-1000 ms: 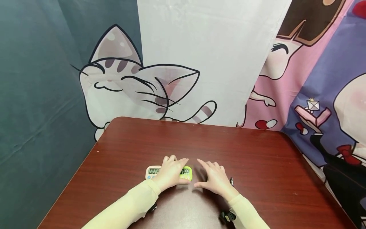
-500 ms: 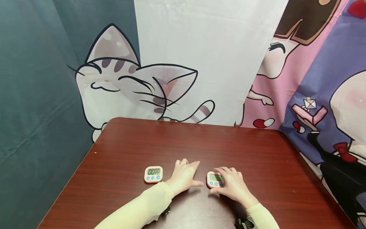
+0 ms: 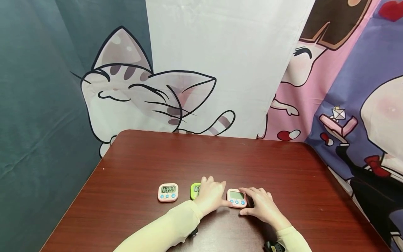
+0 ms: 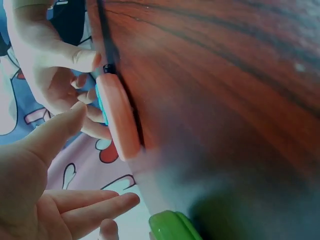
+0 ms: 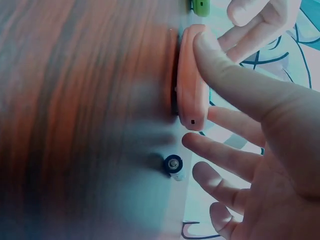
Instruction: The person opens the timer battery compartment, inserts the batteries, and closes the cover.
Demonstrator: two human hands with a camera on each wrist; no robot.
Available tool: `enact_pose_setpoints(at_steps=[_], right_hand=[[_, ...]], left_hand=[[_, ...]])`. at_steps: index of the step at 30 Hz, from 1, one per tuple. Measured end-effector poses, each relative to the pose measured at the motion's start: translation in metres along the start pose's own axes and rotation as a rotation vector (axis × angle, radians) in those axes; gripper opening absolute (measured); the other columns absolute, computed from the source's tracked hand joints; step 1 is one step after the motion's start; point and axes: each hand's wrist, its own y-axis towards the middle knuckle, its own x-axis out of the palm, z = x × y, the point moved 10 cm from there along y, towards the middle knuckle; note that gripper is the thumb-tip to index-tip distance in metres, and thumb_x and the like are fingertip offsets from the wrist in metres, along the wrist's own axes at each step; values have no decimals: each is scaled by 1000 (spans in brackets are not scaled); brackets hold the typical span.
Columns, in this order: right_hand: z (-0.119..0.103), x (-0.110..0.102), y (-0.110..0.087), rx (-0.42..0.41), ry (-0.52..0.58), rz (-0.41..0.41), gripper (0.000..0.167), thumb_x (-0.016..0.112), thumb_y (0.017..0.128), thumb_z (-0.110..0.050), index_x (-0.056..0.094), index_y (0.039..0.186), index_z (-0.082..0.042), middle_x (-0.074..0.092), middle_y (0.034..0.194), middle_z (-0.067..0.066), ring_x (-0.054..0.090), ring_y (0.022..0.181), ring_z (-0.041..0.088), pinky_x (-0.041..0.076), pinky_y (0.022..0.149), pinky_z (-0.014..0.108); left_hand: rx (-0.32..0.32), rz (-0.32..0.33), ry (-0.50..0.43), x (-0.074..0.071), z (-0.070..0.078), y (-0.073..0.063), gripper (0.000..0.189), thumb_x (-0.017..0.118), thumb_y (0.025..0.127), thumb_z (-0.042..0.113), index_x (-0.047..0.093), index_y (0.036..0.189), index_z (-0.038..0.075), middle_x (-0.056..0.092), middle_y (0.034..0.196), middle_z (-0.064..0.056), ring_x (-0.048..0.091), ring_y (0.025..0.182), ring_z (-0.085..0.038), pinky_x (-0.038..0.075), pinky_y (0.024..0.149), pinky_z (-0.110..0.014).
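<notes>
A pink kitchen timer [image 3: 237, 198] with a blank screen and blue buttons lies between the two hands. My left hand [image 3: 211, 196] is at its left side, fingers extended, thumb tip right at the timer's lower left corner in the head view. At the timer's right end is my right hand [image 3: 260, 205], thumb and fingers spread apart. In the right wrist view its thumb overlaps the timer's pink side [image 5: 190, 90]. A green timer [image 3: 194, 191] is partly hidden behind my left hand. Farther left lies another pink timer [image 3: 168, 193], showing zeros.
A small battery [image 5: 173, 166] stands out on the table beneath my right hand in the right wrist view; the hand hides it in the head view. The dark red wooden table [image 3: 151, 154] reaches back to a cartoon-printed cloth [image 3: 201, 105].
Both hands have moved right, the left one past the green timer, uncovering the left pink timer. The right hand reached round the blank-screened timer, then its fingers drew slightly back.
</notes>
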Motion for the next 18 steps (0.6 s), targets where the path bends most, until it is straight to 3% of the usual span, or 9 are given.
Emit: enact_pose_setpoints(at_steps=[7,18], right_hand=[[5,1,1,43,25,15,70,85,58,-39,63,122,-17,67,108,-1,53,89,18,33,72,35],[8,4,3,127,70,-6,63,86,59,-35,65,116,-16,68,107,-3,53,87,16,35,74,37]], left_hand=[[26,-41,41,8,12,7,81,72,59,70,65,119,16,71,95,7,47,78,-17,29,71,-34],[60,-34,74,19,21,10,73,74,59,68,67,111,19,69,86,7,48,76,-16,30,70,-35]])
